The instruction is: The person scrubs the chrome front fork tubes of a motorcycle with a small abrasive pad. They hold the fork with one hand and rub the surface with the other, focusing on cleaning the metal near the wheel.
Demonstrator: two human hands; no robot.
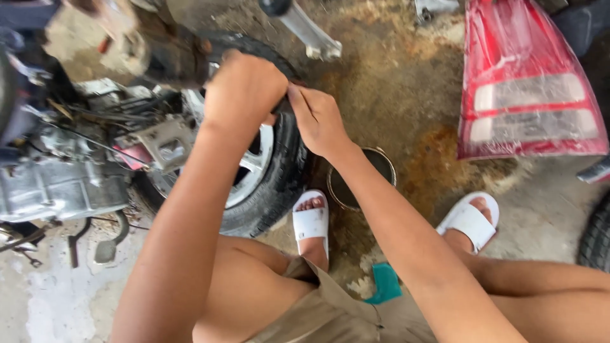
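A small black tyre point(279, 174) on a silver spoked wheel point(254, 159) stands on the stained concrete floor, attached to a partly stripped motorbike. My left hand point(244, 89) is closed over the top of the tyre. My right hand point(318, 117) presses on the tyre's edge right beside it, fingers together against the rubber. What lies under the two hands is hidden.
The grey engine point(57, 184) with loose cables sits at the left. A round dark tin point(387, 166) stands by my white sandals point(311, 222). A red tail-light cover point(524, 82) lies at the right, another tyre point(597, 238) at the right edge, a teal rag point(384, 282) below.
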